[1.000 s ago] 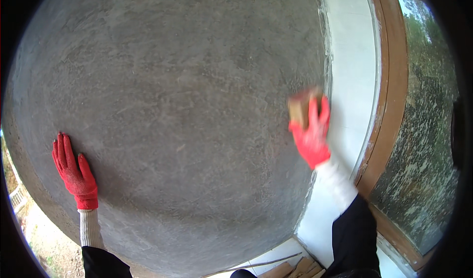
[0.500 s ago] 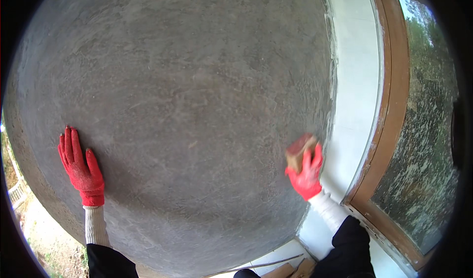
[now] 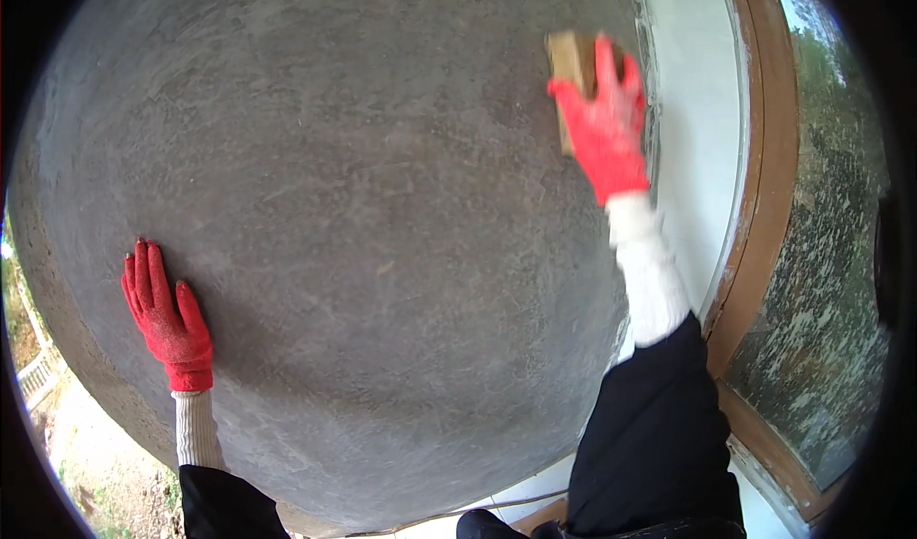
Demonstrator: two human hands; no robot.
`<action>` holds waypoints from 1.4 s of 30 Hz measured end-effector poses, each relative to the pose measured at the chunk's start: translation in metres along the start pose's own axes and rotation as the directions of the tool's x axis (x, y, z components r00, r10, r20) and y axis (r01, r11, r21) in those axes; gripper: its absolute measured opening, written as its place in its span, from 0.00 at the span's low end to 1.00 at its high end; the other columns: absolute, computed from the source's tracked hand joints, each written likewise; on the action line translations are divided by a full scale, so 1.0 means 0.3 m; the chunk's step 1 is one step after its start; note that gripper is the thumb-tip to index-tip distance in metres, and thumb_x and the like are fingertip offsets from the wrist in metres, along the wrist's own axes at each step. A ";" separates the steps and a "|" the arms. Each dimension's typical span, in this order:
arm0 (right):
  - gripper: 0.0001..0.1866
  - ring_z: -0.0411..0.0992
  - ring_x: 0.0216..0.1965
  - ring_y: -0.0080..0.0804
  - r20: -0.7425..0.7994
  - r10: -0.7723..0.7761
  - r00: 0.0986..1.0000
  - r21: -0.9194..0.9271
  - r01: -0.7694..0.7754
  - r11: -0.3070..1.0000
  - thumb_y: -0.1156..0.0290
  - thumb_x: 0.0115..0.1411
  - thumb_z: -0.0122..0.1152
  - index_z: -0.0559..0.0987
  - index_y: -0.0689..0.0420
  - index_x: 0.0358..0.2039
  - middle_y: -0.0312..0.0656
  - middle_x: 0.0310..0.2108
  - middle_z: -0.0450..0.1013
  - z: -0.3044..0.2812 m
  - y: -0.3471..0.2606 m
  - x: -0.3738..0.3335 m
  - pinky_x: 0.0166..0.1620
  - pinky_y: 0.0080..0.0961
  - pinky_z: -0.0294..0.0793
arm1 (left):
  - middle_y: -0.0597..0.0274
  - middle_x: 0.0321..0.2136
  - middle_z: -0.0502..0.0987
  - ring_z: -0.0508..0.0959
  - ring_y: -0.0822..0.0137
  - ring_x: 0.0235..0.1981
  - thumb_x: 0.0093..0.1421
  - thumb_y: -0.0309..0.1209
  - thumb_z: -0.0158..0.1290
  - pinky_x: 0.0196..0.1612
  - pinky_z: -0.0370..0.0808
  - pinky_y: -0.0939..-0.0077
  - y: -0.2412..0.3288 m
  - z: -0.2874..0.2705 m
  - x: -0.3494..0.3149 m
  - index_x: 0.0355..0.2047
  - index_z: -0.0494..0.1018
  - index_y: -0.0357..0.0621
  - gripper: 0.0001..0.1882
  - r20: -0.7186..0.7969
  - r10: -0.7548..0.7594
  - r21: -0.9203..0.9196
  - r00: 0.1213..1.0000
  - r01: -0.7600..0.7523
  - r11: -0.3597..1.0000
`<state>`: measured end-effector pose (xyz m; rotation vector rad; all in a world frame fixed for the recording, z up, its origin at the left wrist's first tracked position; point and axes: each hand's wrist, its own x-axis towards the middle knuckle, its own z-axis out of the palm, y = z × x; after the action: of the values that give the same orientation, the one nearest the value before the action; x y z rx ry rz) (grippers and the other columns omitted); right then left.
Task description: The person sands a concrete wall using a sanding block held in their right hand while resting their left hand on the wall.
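Gloves first: you've got two red ones on. Your left hand [image 3: 167,321] lies flat and open against the grey plastered wall [image 3: 382,233], low down. Higher up, your right hand [image 3: 604,124] has its grip closed on one wooden float [image 3: 567,66], pressed near the white window reveal [image 3: 695,138].

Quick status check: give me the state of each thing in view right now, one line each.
Left hand: gloved, open, flat against the wall.
Right hand: gloved, pressing the float.
Float: flat on the plaster, upper right.
Plastered wall: grey, rough, covered.
Window frame: brown, paint worn.
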<state>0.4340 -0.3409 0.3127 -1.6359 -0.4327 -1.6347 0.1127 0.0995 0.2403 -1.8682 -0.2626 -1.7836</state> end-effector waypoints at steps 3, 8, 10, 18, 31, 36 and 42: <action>0.46 0.58 0.65 0.70 0.096 -0.231 0.968 -0.022 0.234 0.972 0.56 0.54 0.73 0.64 0.53 0.70 0.66 0.70 0.50 -0.084 0.039 -0.391 0.63 0.59 0.64 | 0.50 0.71 0.61 0.56 0.46 0.73 0.66 0.32 0.46 0.76 0.47 0.49 0.003 0.000 0.002 0.70 0.62 0.38 0.31 -0.004 -0.011 0.002 1.000 0.011 1.000; 0.49 0.58 0.63 0.73 0.218 -0.412 0.885 0.136 0.391 0.910 0.54 0.43 0.81 0.69 0.47 0.65 0.64 0.69 0.49 -0.203 0.071 -0.909 0.59 0.63 0.64 | 0.51 0.71 0.62 0.56 0.46 0.73 0.65 0.32 0.47 0.75 0.48 0.49 0.006 0.000 -0.006 0.70 0.63 0.39 0.32 0.012 -0.054 -0.014 0.998 0.054 0.998; 0.49 0.58 0.63 0.72 0.209 -0.352 0.913 0.115 0.334 0.935 0.55 0.43 0.81 0.68 0.47 0.66 0.63 0.69 0.50 -0.169 0.042 -0.838 0.58 0.63 0.65 | 0.51 0.71 0.62 0.57 0.46 0.73 0.65 0.33 0.47 0.75 0.48 0.48 0.006 -0.001 -0.006 0.69 0.63 0.40 0.32 0.000 -0.039 -0.013 0.999 0.039 0.999; 0.45 0.61 0.63 0.66 -0.034 -0.166 0.986 0.057 0.167 0.984 0.51 0.53 0.74 0.66 0.45 0.70 0.59 0.69 0.53 0.061 -0.176 0.016 0.62 0.53 0.68 | 0.51 0.71 0.62 0.58 0.45 0.73 0.63 0.31 0.49 0.75 0.49 0.47 0.014 -0.008 0.002 0.69 0.64 0.39 0.32 0.000 -0.043 -0.047 0.999 0.043 0.998; 0.40 0.66 0.60 0.55 0.182 -0.928 0.325 0.463 0.804 0.373 0.51 0.44 0.79 0.76 0.45 0.58 0.47 0.60 0.66 -0.129 -0.132 -0.639 0.58 0.53 0.69 | 0.51 0.68 0.65 0.60 0.44 0.71 0.60 0.32 0.51 0.74 0.51 0.46 0.028 -0.015 0.007 0.66 0.67 0.38 0.32 -0.014 -0.078 -0.071 0.997 0.077 0.994; 0.44 0.62 0.63 0.65 0.001 -0.478 0.878 0.089 0.476 0.875 0.54 0.52 0.75 0.69 0.49 0.68 0.59 0.67 0.58 0.048 -0.274 -0.060 0.63 0.53 0.67 | 0.51 0.68 0.66 0.60 0.44 0.71 0.59 0.29 0.52 0.74 0.51 0.46 0.028 -0.017 0.008 0.66 0.67 0.38 0.33 -0.009 -0.096 -0.101 0.995 0.095 0.990; 0.43 0.60 0.65 0.64 0.013 -0.395 0.918 0.115 0.391 0.913 0.61 0.55 0.73 0.66 0.55 0.69 0.59 0.70 0.55 0.001 -0.392 -0.055 0.65 0.48 0.65 | 0.52 0.67 0.67 0.61 0.43 0.70 0.58 0.29 0.54 0.73 0.53 0.44 0.035 -0.026 0.011 0.66 0.67 0.38 0.33 -0.016 -0.108 -0.119 0.994 0.105 0.987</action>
<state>0.3486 -0.2600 0.3295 -1.5662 -0.9053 -1.8335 0.1115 0.0862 0.2408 -1.9467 -0.2585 -1.9290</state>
